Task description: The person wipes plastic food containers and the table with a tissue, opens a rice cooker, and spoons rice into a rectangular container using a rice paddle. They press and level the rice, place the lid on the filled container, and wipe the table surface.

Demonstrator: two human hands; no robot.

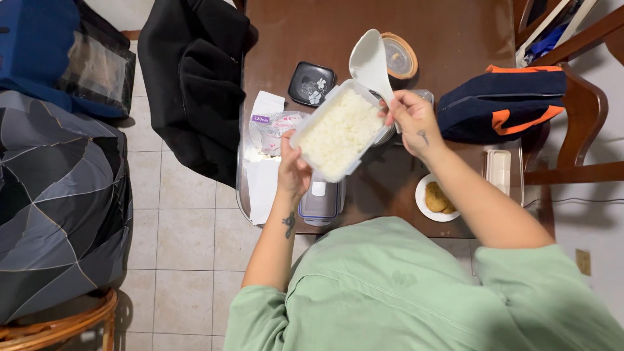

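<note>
Seen from above, both forearms reach forward from green sleeves. The left hand (pixel 294 170) is curled in a grip, a small tattoo near its wrist; the right hand (pixel 412 120) is raised with fingers closed, wrist bent and also tattooed.

Cookies on small white plate (pixel 429 209)

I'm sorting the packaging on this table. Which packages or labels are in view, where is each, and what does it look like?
Crinkled clear plastic packet with pink print: table's left edge, beside the left hand.
White paper carton with small purple label: under that packet, flat, rectangular.
Round clear tub with brown rim: behind the white rice paddle in the right hand.
No screens or signs show.
</note>
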